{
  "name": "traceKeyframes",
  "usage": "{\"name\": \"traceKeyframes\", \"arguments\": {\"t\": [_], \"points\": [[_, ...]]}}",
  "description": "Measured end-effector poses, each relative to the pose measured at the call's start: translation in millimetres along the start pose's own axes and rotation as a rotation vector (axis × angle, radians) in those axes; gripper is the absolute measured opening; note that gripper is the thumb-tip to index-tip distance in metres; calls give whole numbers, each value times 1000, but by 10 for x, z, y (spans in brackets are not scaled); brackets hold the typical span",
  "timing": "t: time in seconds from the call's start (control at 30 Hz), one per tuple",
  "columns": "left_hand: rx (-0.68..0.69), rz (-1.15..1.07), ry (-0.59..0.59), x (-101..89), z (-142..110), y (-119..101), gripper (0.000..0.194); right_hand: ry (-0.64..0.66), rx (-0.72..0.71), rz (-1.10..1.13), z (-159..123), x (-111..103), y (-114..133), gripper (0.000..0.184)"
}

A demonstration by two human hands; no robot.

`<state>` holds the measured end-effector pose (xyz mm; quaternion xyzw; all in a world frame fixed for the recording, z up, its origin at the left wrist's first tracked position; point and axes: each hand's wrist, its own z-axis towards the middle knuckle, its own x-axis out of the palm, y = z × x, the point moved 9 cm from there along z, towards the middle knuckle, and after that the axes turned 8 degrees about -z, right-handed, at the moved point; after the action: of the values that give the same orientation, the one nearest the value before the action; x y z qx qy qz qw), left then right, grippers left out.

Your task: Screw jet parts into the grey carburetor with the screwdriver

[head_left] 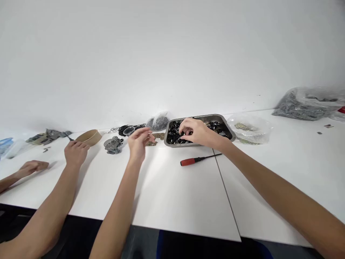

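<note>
My right hand (196, 131) is over a metal tray (199, 144) of small black and brass-coloured parts (174, 133). Its thumb and fingertips are bent together in a pinch at the tray's left half; what lies between them is too small to make out. To the left of the tray, my left hand (138, 144) is raised above the table with fingers loosely apart, and nothing shows in it. Small brass pieces (151, 142) lie just beside it. In front of the tray rests a screwdriver (188, 162) with a red handle. A grey metal carburetor-like part (112, 144) stands farther left.
A co-worker's hand (76, 153) holds a thin dark tool by a tan round container (90, 138); another hand (33, 167) rests further left. Black rings (124, 130), a clear cup (129, 131) and bags (158, 122) line the wall. More plastic bags (250, 129) sit to the right.
</note>
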<state>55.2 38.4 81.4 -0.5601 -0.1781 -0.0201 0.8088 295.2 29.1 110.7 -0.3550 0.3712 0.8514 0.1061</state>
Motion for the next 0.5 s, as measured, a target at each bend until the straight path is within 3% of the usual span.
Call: {"name": "traceKeyframes", "arguments": {"t": [0.13, 0.2, 0.33, 0.5], "points": [[285, 360, -311, -849, 176, -512, 22, -56, 2, 42, 1, -172, 54, 9], [364, 669, -398, -1138, 238, -715, 27, -82, -10, 60, -3, -245, 87, 10], [316, 1265, -373, -1385, 429, -776, 39, -100, -17, 80, -22, -327, 139, 11], [85, 1695, -219, -1475, 605, -437, 60, -90, -11, 78, -39, -372, 189, 13]]}}
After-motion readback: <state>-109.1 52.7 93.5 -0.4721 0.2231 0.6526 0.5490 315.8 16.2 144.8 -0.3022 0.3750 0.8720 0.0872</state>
